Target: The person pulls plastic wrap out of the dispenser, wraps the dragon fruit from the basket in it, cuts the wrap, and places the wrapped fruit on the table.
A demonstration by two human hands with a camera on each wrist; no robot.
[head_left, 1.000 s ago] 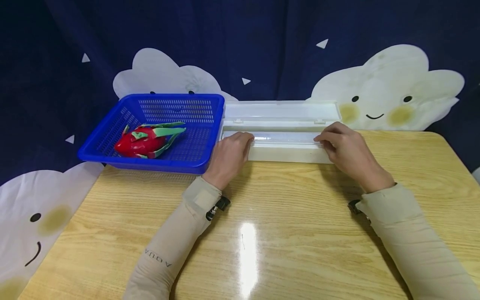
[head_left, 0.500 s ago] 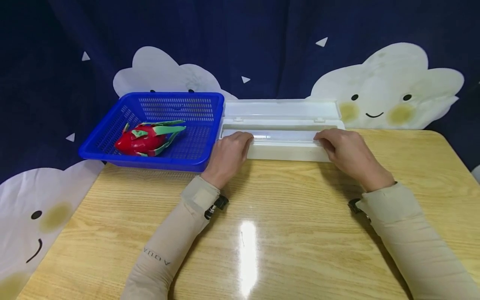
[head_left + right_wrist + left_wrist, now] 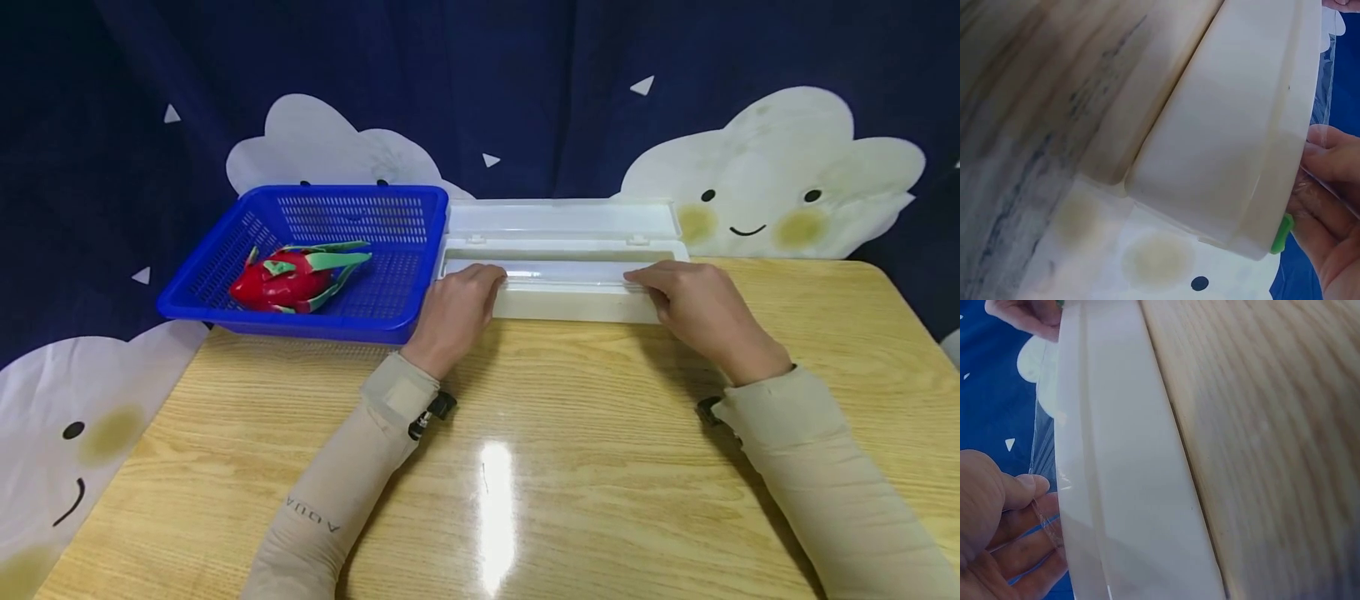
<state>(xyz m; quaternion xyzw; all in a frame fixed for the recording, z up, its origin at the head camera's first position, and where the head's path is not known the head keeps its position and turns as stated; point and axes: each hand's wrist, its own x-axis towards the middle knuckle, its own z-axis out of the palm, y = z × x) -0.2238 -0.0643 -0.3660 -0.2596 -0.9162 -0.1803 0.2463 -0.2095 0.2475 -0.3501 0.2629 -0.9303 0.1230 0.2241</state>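
Note:
A long white cling film dispenser sits at the back of the table, its lid raised and tilted back. Clear cling film stands up along the dispenser's front edge. At the left part of that edge, my left hand pinches the film between thumb and fingers. My right hand pinches the film's edge farther right, with the film draped over its fingers in the right wrist view. A small green piece shows at the dispenser's end beside that hand. The roll inside is partly hidden.
Left of the dispenser, almost against it, stands a blue plastic basket holding a red dragon fruit with green tips. The wooden table reaches a dark blue curtain with cloud prints behind.
My right hand's fingers have shifted slightly and settled lower on the film's edge. My left hand stays nearly still; the dispenser and basket have not visibly moved.

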